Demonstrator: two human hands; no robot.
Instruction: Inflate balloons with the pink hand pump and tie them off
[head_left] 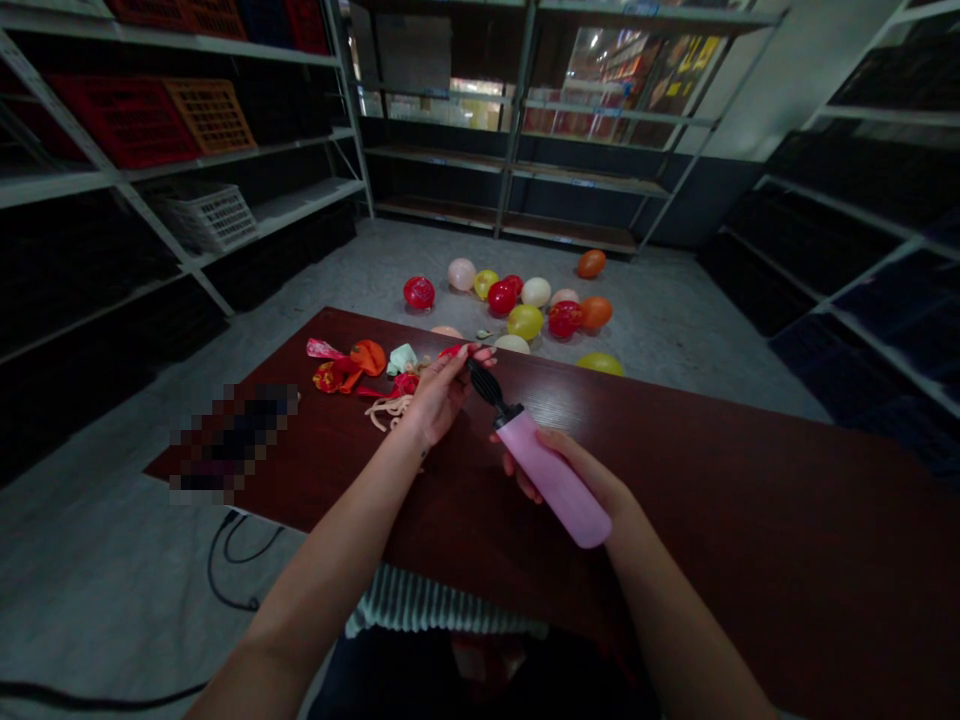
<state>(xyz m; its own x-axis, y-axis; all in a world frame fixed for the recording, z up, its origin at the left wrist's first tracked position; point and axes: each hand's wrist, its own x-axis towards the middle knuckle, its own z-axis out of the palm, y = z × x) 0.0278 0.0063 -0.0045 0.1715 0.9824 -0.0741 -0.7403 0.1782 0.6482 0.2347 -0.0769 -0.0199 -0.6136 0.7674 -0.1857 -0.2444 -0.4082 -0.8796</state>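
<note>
Right hand (581, 468): fingers wrapped round a smooth pink cylindrical pump (556, 488), tilted above the table (720, 490). Left hand (442, 395): fingers bent beside the pump's black ribbed nozzle (487, 384); I cannot tell whether they pinch anything. Limp, rubbery balloons (367, 358) lie to its left, near the far edge. I see the glossy dark-brown tabletop stretch widely rightward. Beyond its far edge, round, taut balloons (525, 322) rest on grey floor (675, 335), short of metal shelving (439, 158).
</note>
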